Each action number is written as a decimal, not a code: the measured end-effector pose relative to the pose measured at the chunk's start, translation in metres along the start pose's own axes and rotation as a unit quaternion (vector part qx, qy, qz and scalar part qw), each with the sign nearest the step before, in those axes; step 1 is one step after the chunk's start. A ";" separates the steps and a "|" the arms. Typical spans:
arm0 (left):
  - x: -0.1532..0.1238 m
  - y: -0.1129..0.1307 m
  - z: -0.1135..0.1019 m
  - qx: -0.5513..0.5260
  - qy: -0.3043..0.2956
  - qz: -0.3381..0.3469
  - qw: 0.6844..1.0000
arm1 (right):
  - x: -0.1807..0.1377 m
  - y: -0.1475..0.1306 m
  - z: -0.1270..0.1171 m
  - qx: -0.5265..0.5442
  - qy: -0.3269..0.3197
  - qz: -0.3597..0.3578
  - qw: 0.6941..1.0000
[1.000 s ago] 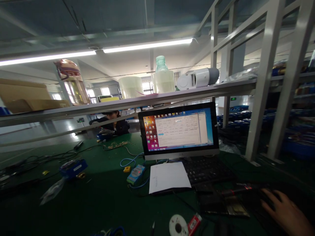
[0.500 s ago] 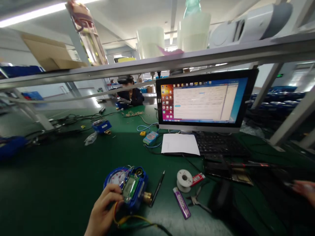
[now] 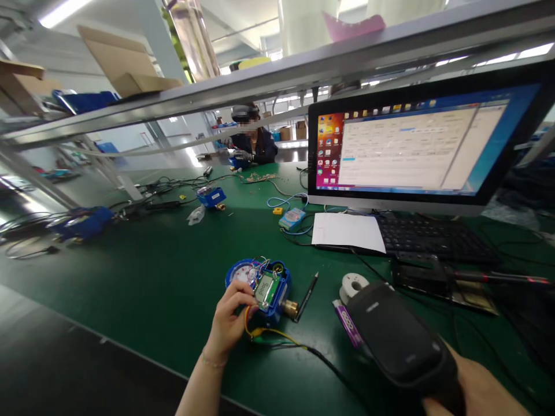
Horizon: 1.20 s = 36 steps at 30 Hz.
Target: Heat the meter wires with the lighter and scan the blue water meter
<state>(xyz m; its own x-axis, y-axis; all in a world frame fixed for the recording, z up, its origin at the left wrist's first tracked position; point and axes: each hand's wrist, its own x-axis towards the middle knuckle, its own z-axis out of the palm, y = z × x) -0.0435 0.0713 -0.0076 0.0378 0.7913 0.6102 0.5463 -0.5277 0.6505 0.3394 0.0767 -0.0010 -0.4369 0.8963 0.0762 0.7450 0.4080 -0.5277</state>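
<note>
My left hand (image 3: 228, 320) grips the near-left side of a blue water meter (image 3: 281, 292), its fingers closed by the small display (image 3: 265, 288) on the green circuit board. Dark characters show on that display. Red and yellow wires (image 3: 248, 320) run by the fingertips to clip leads (image 3: 295, 342). A brass fitting (image 3: 289, 308) sticks out of the meter's right side. In my right hand (image 3: 477, 384) is a black handheld barcode scanner (image 3: 394, 332), held over the table to the right of the meter. The fingers under its handle are partly hidden.
A pen (image 3: 307, 297) lies beside the brass fitting. The scanner partly covers a wire spool (image 3: 353, 285) and a purple packet (image 3: 346, 322). Behind are white paper (image 3: 347, 230), a keyboard (image 3: 433, 237) and a monitor (image 3: 403, 150). A co-worker (image 3: 260, 141) sits across the table.
My right hand has come in from the right edge and now holds the scanner, lifted above the table. My left hand stays on the meter. The view has shifted.
</note>
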 end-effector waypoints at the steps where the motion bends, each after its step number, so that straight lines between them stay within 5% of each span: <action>1: 0.000 0.000 0.000 0.000 0.001 0.000 1.000 | 0.009 -0.022 -0.003 0.051 -0.037 -0.036 0.997; 6: 0.001 0.001 0.001 -0.010 0.002 -0.004 1.000 | 0.048 -0.083 0.010 0.155 -0.162 -0.069 0.972; 14: -0.001 0.000 0.001 -0.009 0.005 -0.011 1.000 | 0.056 -0.077 0.036 0.151 -0.170 -0.058 0.972; 26: -0.001 0.000 -0.001 0.003 0.002 -0.011 1.000 | 0.046 -0.074 0.021 0.161 -0.177 -0.050 0.970; 30: -0.001 0.001 -0.003 0.029 0.002 -0.017 0.999 | 0.019 -0.051 0.003 0.082 -0.153 0.012 0.985; 36: -0.001 -0.003 -0.006 0.035 -0.007 -0.003 0.999 | -0.032 0.043 -0.001 -0.050 0.000 0.187 0.981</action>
<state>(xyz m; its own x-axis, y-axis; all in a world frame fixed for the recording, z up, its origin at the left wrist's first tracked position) -0.0506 0.0702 -0.0072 0.0459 0.7991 0.5995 0.6032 -0.5005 0.6210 0.3856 0.0659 -0.0255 -0.1239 0.9866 -0.1061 0.8990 0.0663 -0.4329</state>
